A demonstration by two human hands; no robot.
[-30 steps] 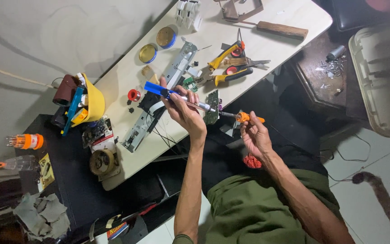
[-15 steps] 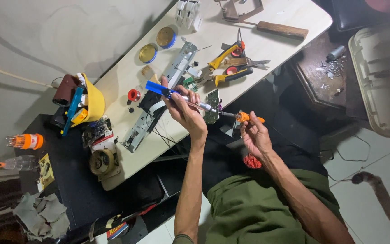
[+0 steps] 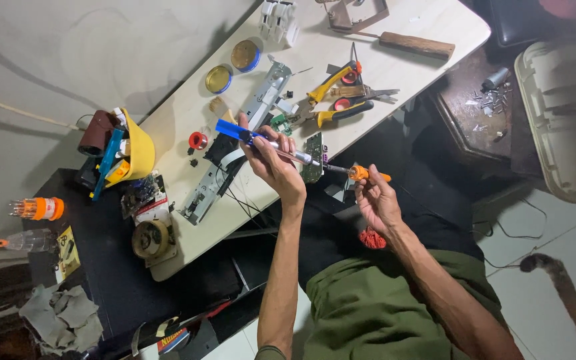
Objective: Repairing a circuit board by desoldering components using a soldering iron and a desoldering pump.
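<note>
My left hand [image 3: 271,160] grips a soldering iron with a blue handle [image 3: 235,132]. Its metal shaft points right, over a green circuit board [image 3: 313,159] at the edge of the pale table [image 3: 181,113]. My right hand [image 3: 376,200] pinches a small orange-handled tool [image 3: 367,175] just past the table edge. This tool's thin tip meets the iron's tip between the two hands. Dark wires [image 3: 235,193] hang from the table under my left wrist. A long metal chassis strip [image 3: 208,190] lies left of that hand.
Yellow-handled pliers [image 3: 331,75], scissors [image 3: 358,97], two round tins [image 3: 231,67] and a wooden-handled tool [image 3: 416,45] lie on the table. A yellow bowl of tools [image 3: 135,152] and a tape roll [image 3: 149,239] sit left. A white plastic chair [image 3: 561,113] and an animal's paw [image 3: 541,261] are right.
</note>
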